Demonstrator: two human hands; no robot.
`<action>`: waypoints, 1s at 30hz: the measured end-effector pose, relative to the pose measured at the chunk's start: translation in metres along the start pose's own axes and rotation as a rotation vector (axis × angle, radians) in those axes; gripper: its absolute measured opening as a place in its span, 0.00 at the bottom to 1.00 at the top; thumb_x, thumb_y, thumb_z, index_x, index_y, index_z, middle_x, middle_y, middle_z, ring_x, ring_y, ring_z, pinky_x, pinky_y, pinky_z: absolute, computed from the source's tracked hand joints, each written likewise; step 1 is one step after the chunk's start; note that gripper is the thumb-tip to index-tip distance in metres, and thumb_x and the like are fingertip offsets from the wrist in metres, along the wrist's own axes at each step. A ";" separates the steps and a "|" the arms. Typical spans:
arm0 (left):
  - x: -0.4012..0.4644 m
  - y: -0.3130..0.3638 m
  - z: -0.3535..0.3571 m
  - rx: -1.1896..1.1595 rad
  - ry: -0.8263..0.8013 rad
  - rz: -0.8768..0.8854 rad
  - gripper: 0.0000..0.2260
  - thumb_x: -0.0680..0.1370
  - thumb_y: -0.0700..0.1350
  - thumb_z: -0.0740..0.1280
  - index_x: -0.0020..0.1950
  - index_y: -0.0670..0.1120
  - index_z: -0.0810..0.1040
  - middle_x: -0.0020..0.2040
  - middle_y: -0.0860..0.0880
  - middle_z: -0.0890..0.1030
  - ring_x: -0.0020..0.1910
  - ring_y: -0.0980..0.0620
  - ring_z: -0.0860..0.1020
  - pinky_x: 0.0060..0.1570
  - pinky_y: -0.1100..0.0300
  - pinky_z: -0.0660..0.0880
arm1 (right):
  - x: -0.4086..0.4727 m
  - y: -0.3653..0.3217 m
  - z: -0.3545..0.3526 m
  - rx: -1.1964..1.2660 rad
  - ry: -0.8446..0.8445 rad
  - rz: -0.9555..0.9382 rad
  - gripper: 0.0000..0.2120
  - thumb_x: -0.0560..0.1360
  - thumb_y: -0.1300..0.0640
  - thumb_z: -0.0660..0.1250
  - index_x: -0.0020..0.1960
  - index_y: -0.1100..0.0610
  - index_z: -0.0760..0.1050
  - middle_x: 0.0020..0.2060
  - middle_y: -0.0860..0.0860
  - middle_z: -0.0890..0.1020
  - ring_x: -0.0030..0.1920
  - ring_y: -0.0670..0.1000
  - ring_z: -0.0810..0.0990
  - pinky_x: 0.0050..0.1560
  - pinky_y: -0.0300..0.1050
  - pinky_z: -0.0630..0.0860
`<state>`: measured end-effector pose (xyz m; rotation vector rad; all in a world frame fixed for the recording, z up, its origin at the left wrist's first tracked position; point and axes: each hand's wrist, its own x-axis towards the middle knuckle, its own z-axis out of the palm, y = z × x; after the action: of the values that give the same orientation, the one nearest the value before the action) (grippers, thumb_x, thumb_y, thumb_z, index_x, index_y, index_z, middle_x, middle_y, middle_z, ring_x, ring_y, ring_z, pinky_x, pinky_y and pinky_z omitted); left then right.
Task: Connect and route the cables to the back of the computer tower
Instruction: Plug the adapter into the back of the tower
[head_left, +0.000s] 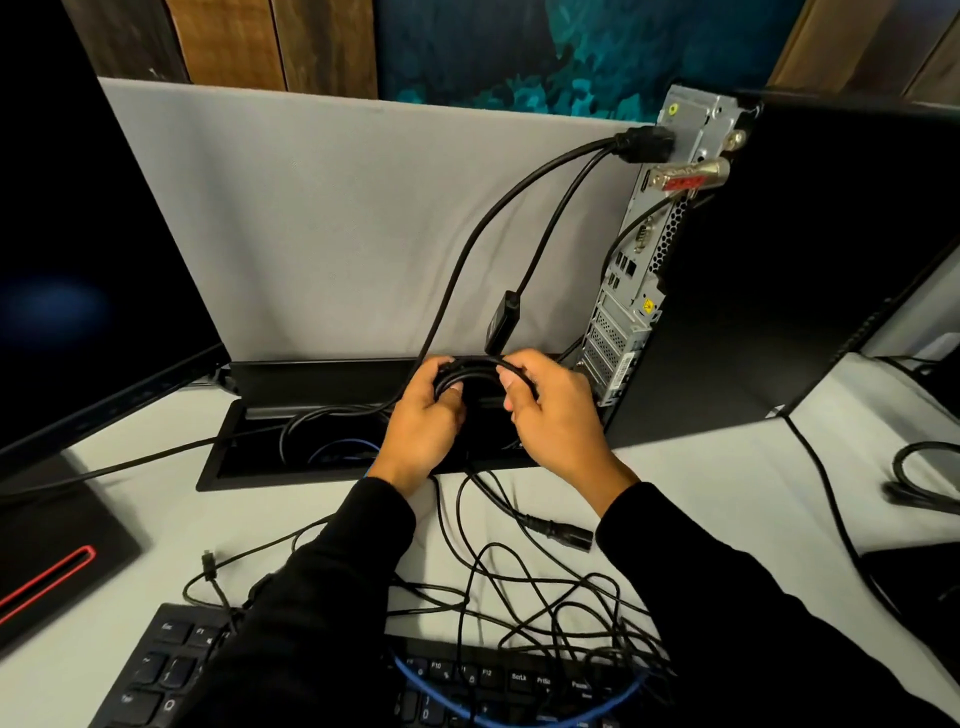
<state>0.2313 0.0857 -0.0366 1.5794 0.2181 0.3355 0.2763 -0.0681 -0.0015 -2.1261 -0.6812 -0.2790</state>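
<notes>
Fingers (448, 387) of left hand (421, 426) curling around one side of a black cable loop (475, 364), thumb tucked beneath; right hand (550, 415) gripping the other side the same way. Holding the loop just above the open cable tray (249, 457), close by the left of the computer tower (779, 270). Power plug (641, 144) sitting in the tower's upper back panel. Loose cables (519, 587) tangling near the keyboard (171, 670), a spare plug (566, 535) lying among them.
</notes>
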 end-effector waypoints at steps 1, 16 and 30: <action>0.000 0.002 0.000 -0.063 0.005 -0.025 0.12 0.82 0.37 0.60 0.53 0.53 0.79 0.42 0.48 0.80 0.41 0.49 0.77 0.43 0.52 0.73 | -0.002 0.001 -0.001 -0.005 -0.030 0.029 0.08 0.82 0.59 0.64 0.54 0.52 0.81 0.36 0.45 0.80 0.39 0.49 0.80 0.45 0.45 0.77; -0.011 0.015 0.002 0.162 0.304 0.272 0.05 0.78 0.46 0.73 0.46 0.47 0.80 0.36 0.54 0.82 0.35 0.58 0.79 0.39 0.66 0.75 | 0.018 -0.010 0.009 -0.122 0.017 0.452 0.10 0.79 0.63 0.59 0.43 0.62 0.78 0.36 0.54 0.77 0.43 0.62 0.75 0.39 0.46 0.66; -0.009 0.011 -0.011 0.344 0.167 0.307 0.03 0.79 0.44 0.73 0.51 0.48 0.83 0.43 0.55 0.85 0.42 0.60 0.83 0.43 0.70 0.76 | 0.016 0.012 0.014 -0.291 -0.413 0.369 0.10 0.75 0.62 0.60 0.49 0.59 0.79 0.48 0.61 0.82 0.52 0.64 0.80 0.47 0.43 0.73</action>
<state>0.2181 0.0923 -0.0260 1.9301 0.1667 0.7000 0.2955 -0.0571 -0.0109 -2.5700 -0.4798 0.2878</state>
